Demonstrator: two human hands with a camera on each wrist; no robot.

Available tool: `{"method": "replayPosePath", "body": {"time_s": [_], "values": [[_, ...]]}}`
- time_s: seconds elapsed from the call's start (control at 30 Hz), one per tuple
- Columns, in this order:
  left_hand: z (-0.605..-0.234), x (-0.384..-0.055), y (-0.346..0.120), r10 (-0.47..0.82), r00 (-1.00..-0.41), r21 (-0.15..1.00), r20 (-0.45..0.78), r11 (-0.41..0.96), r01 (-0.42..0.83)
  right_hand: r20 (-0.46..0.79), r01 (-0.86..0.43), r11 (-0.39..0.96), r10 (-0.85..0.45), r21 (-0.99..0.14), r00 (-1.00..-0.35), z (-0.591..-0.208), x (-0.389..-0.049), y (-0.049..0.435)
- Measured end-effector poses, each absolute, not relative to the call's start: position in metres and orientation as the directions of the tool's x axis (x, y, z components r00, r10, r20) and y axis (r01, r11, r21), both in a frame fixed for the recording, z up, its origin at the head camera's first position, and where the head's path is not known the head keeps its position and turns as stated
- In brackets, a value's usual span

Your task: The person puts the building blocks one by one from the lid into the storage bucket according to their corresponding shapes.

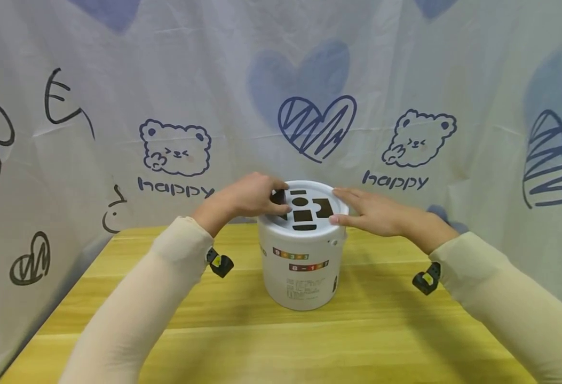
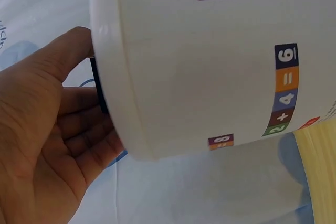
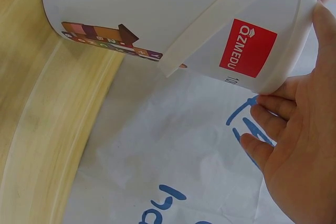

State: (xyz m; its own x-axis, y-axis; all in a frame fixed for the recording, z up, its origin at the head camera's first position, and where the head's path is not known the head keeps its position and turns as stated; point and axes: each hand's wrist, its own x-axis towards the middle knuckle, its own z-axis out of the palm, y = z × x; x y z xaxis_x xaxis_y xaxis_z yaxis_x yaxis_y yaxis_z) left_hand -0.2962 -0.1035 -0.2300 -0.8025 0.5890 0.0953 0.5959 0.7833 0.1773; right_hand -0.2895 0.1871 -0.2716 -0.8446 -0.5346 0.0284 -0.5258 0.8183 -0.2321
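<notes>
A white bucket [image 1: 302, 272] stands upright on the table, its white lid [image 1: 287, 225] pierced by several dark cut-outs. Over the lid's left side, my left hand [image 1: 249, 196] pinches a dark, flat piece [image 2: 98, 85] between thumb and fingers. Only a thin edge of that piece shows above the rim in the left wrist view, so its kind is unclear. My right hand [image 1: 377, 212] rests on the lid's right rim, thumb and fingers extended. In the right wrist view, fingertips touch the rim beside a red label [image 3: 248, 48].
The bucket stands on a yellow wood-grain table [image 1: 242, 352]. Behind it hangs a pale curtain [image 1: 242, 96] with hearts and bear drawings, close to the table's back edge. A white strap-like handle [image 3: 210, 22] lies along the bucket's side.
</notes>
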Motion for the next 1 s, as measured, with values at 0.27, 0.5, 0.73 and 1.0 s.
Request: {"method": "replayPosePath", "body": {"time_s": [0.27,0.5,0.73,1.0], "values": [[-0.235,-0.299,-0.098,0.582,-0.811,0.12,0.057,0.802,0.585,0.056,-0.528,0.814,-0.532,-0.24,-0.845,-0.27,-0.291,0.189],[-0.229,-0.298,-0.097,0.62,-0.784,0.017,0.028,0.784,0.621,0.054,-0.532,0.815,-0.535,-0.23,-0.843,-0.263,-0.293,0.189],[-0.223,-0.292,-0.103,0.6,-0.799,0.052,0.048,0.797,0.602,0.032,-0.518,0.824,-0.526,-0.227,-0.85,-0.261,-0.293,0.189],[-0.231,-0.279,-0.143,0.593,-0.785,0.101,0.179,0.783,0.614,0.003,-0.511,0.827,-0.525,-0.235,-0.851,-0.268,-0.291,0.187]]}}
